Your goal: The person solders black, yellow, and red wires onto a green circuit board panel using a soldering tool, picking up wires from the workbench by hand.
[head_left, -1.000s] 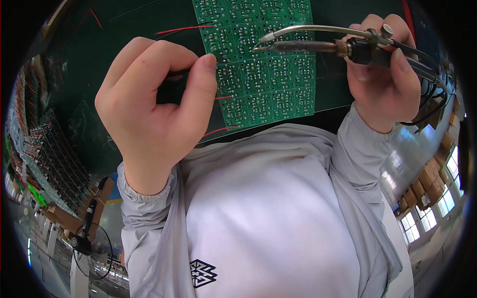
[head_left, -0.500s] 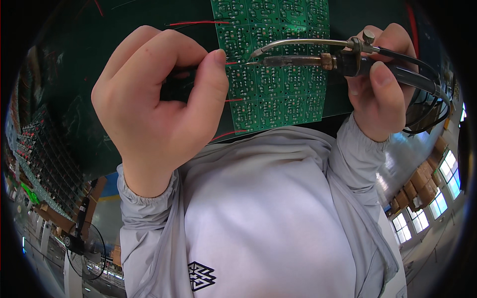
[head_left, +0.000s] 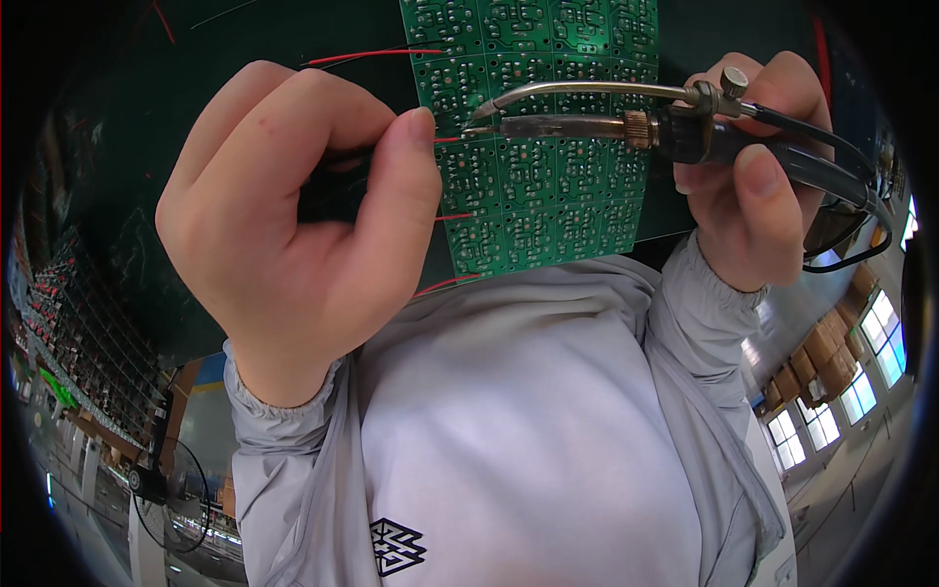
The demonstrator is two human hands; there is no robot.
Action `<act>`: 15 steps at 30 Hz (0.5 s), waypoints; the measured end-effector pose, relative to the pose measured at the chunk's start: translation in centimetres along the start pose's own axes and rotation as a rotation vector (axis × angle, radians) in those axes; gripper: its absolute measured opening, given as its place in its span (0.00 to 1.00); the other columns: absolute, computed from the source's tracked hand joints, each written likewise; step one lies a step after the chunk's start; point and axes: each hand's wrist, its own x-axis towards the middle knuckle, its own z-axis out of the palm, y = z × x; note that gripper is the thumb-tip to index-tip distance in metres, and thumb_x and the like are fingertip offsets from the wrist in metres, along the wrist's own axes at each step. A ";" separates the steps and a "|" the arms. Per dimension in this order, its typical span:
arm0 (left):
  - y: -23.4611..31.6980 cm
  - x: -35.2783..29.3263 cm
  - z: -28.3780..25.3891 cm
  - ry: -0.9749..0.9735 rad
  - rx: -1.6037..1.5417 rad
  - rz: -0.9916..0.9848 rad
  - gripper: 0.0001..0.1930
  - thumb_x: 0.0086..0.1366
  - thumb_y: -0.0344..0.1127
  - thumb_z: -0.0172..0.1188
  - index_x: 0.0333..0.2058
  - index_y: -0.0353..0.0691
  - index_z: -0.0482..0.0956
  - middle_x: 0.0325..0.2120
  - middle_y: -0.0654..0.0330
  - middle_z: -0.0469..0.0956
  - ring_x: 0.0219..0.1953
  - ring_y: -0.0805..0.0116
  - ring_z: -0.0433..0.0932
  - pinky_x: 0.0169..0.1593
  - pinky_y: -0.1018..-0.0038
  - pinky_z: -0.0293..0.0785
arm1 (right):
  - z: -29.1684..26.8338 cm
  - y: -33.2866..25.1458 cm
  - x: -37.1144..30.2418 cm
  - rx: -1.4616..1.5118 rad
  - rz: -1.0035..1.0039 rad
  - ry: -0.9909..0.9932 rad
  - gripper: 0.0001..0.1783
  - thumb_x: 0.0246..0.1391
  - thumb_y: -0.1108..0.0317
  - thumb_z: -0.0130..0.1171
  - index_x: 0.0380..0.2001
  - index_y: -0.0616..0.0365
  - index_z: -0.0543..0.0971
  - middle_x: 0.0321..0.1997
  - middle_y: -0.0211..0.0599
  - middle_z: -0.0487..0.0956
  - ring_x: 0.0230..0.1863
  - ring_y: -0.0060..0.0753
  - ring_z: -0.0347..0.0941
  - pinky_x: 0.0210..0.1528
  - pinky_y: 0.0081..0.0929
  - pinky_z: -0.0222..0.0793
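A green circuit board panel (head_left: 548, 196) lies on the dark table, its face full of solder joints. My left hand (head_left: 303, 215) pinches a thin red wire (head_left: 447, 140), whose end reaches the panel's left edge. In my right hand (head_left: 758, 166) is a soldering iron (head_left: 567, 126) with a curved metal feed tube (head_left: 587, 88) clamped along it. The iron's tip rests at or just over the wire's end; exact contact is too small to tell. Other red wires (head_left: 377, 57) stick out from the panel's left side above and below my left hand.
The dark green table top (head_left: 117, 186) spreads left of the panel. Black cables (head_left: 866, 235) trail from the iron at the right. A rack of parts (head_left: 93, 333) and a fan (head_left: 171, 494) stand at lower left, cardboard boxes (head_left: 827, 357) at lower right.
Both hands have shifted slightly relative to the view. The iron's tip has moved left, close to the board's edge where the red wire ends. Both grips are kept.
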 end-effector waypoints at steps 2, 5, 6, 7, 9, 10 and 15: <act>0.1 0.0 0.1 -0.001 -0.001 0.001 0.08 0.55 0.22 0.66 0.23 0.33 0.75 0.19 0.64 0.69 0.21 0.77 0.64 0.25 0.80 0.56 | -0.1 0.1 -0.1 -0.008 -0.007 0.001 0.16 0.53 0.63 0.60 0.35 0.61 0.67 0.29 0.43 0.71 0.22 0.23 0.68 0.20 0.14 0.64; 0.2 0.0 0.1 -0.007 -0.005 -0.003 0.08 0.56 0.22 0.66 0.23 0.33 0.75 0.19 0.64 0.69 0.21 0.77 0.64 0.25 0.80 0.56 | -0.3 0.0 -0.1 0.001 -0.019 -0.008 0.16 0.52 0.62 0.60 0.35 0.61 0.67 0.29 0.43 0.71 0.21 0.23 0.68 0.20 0.14 0.64; 0.2 0.0 0.1 -0.007 -0.002 0.003 0.08 0.56 0.22 0.66 0.23 0.33 0.75 0.19 0.64 0.69 0.22 0.77 0.64 0.25 0.80 0.56 | -0.2 -0.3 -0.2 -0.018 0.001 0.009 0.17 0.52 0.62 0.60 0.35 0.61 0.67 0.29 0.43 0.70 0.21 0.23 0.68 0.20 0.14 0.65; 0.2 0.1 0.2 -0.007 -0.001 0.009 0.08 0.56 0.22 0.66 0.23 0.33 0.75 0.19 0.64 0.69 0.22 0.77 0.65 0.25 0.80 0.56 | -0.2 -0.4 -0.2 -0.037 0.021 0.026 0.17 0.52 0.62 0.60 0.35 0.61 0.67 0.29 0.43 0.70 0.21 0.23 0.68 0.21 0.14 0.65; 0.3 0.1 0.2 -0.009 0.004 0.006 0.08 0.56 0.22 0.66 0.23 0.33 0.75 0.19 0.64 0.69 0.22 0.77 0.65 0.25 0.80 0.56 | -0.2 -0.4 -0.2 -0.037 0.023 0.024 0.17 0.52 0.62 0.60 0.35 0.61 0.67 0.29 0.43 0.70 0.21 0.23 0.68 0.21 0.14 0.65; 0.4 0.1 0.1 -0.010 0.009 0.002 0.08 0.56 0.22 0.66 0.23 0.33 0.75 0.19 0.64 0.69 0.22 0.77 0.65 0.26 0.80 0.57 | -0.3 -0.5 -0.1 -0.038 0.023 0.022 0.17 0.52 0.62 0.60 0.35 0.61 0.67 0.29 0.43 0.70 0.21 0.23 0.68 0.21 0.14 0.66; 0.4 0.1 0.1 -0.012 0.007 -0.013 0.08 0.56 0.22 0.66 0.23 0.33 0.75 0.20 0.65 0.70 0.22 0.77 0.65 0.26 0.80 0.56 | -0.7 -0.2 0.0 -0.014 0.015 -0.021 0.17 0.52 0.62 0.60 0.36 0.61 0.66 0.30 0.44 0.70 0.23 0.24 0.70 0.22 0.14 0.67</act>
